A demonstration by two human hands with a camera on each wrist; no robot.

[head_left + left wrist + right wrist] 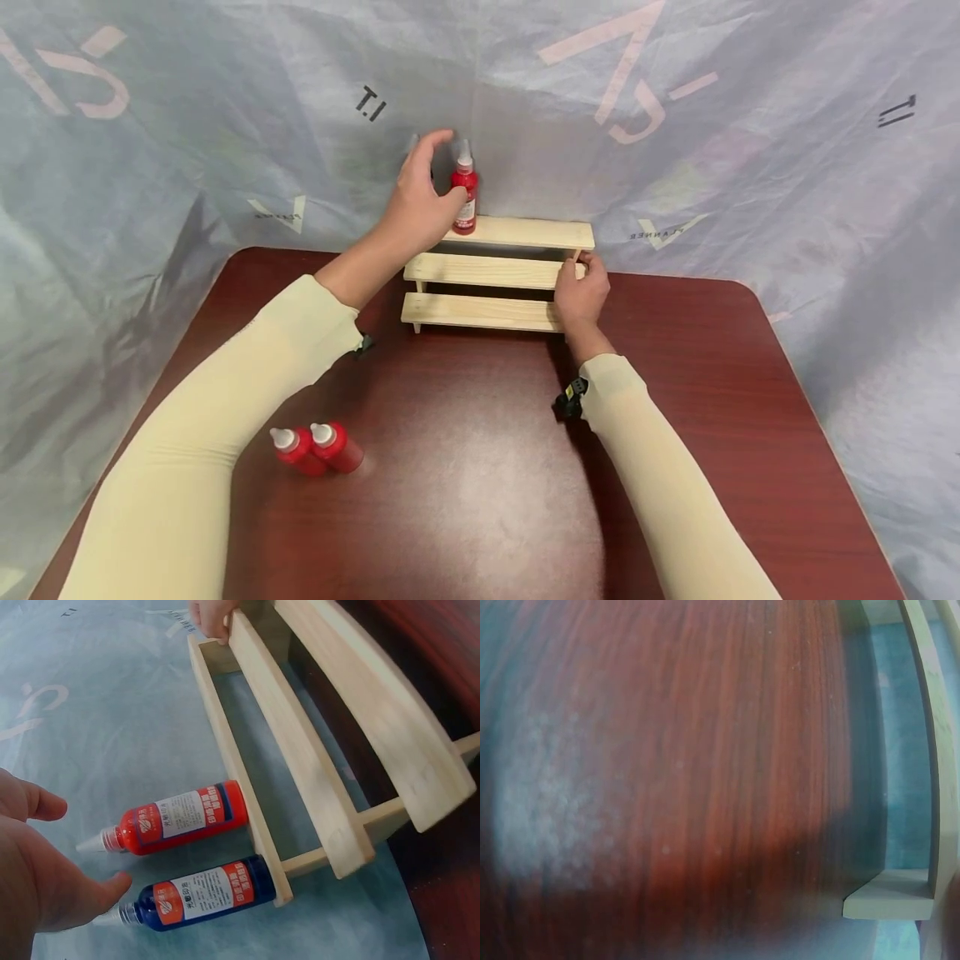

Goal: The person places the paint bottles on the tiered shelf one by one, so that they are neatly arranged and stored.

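A three-tier wooden rack (487, 271) stands at the back of the table. On its top tier are a red bottle (466, 208) and, in the left wrist view, a dark blue bottle (202, 895), side by side with clear nozzles upward. My left hand (422, 204) is beside them, thumb and fingers spread apart and holding neither bottle. In the left wrist view the thumb (82, 892) overlaps the blue bottle's nozzle. My right hand (581, 292) grips the rack's right end near the middle tier. The right wrist view shows a rack slat (934, 735), with that hand almost wholly out of sight.
Two more red bottles (337, 447) with whitish nozzles stand together on the left of the dark red table (465, 467), near my left sleeve (202, 417). Grey printed sheeting (517, 108) hangs right behind the rack and around the table.
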